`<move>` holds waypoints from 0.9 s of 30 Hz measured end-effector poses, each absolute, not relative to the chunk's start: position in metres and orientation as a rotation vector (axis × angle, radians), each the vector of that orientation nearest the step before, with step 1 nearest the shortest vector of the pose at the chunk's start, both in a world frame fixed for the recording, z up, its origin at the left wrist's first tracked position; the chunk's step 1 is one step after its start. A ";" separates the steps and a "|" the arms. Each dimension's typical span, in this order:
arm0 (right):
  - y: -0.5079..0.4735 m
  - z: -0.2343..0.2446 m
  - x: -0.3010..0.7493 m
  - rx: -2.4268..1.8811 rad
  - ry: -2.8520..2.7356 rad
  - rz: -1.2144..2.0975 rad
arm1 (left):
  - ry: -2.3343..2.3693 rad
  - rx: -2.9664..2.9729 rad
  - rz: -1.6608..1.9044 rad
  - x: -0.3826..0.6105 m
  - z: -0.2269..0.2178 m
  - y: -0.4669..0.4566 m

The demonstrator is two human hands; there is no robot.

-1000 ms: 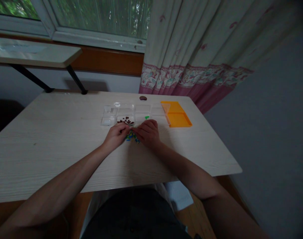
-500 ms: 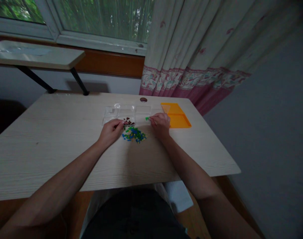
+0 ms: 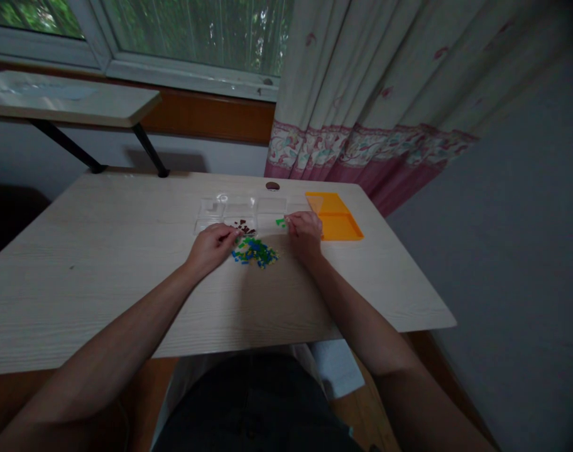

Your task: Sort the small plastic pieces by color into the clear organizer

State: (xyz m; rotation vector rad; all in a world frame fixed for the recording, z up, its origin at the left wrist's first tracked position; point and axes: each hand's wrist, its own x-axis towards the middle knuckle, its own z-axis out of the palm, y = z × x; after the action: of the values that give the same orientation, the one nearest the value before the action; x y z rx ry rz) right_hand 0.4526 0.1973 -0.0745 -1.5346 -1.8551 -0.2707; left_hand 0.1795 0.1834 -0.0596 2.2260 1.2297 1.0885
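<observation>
The left hand point(image 3: 212, 245) is resting on the worktop point(image 3: 102, 251) with its fingers curled, the tips lying at the near edge of the clear box point(image 3: 211, 210), right by the brown pieces point(image 3: 243, 226) in one compartment. Whether its grip is closing on anything cannot be told; the fingertips are hiding each other. The right hand point(image 3: 306, 231) is reaching to the next compartment, where a few green pieces point(image 3: 280, 222) are lying. Its grip looks pinched together at them, though any piece between the tips is too small to make out. The pile point(image 3: 255, 252) of blue, green and yellow pieces is sitting loose on the worktop between the two hands, just in front of the box and near both sets of fingertips. An orange tray point(image 3: 334, 216) is lying just beyond the right hand, beside the box.

The pieces are tiny and the light is dim, so blue and green could easily be getting mixed. A piece let go from too high could be bouncing into the wrong compartment or off across the worktop. The box looks light, and either hand pressing on its edge could be tipping it and jumbling what is inside. A wrist dragging low could be scattering the pile.
</observation>
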 end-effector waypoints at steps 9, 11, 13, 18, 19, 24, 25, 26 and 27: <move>0.193 -0.067 0.450 -1.323 -1.733 -0.275 | 1.168 2.589 0.908 0.172 -0.057 0.187; 0.192 -0.066 0.449 -1.287 -1.723 -0.270 | 1.179 2.639 0.860 0.172 -0.059 0.188; 0.192 -0.066 0.449 -1.274 -1.716 -0.245 | 1.211 2.663 0.817 0.171 -0.059 0.187; 0.193 -0.067 0.450 -1.294 -1.683 -0.212 | 1.284 2.684 0.736 0.173 -0.056 0.180; 0.193 -0.068 0.451 -1.293 -1.678 -0.215 | 1.290 2.680 0.728 0.173 -0.055 0.179; 0.193 -0.068 0.450 -1.308 -1.686 -0.191 | 1.280 2.641 0.741 0.172 -0.050 0.178; 0.193 -0.068 0.450 -1.321 -1.688 -0.184 | 1.263 2.642 0.745 0.171 -0.049 0.178; 0.192 -0.067 0.450 -1.335 -1.688 -0.178 | 1.237 2.648 0.743 0.171 -0.048 0.178; 0.192 -0.067 0.449 -1.344 -1.688 -0.172 | 1.201 2.661 0.731 0.170 -0.046 0.179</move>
State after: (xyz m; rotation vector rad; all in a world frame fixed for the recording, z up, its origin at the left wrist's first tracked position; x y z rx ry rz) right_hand 0.4494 0.1922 -0.0669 -1.3435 -1.6884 -0.1724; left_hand 0.1702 0.1786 -0.0464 2.6605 1.2011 0.7311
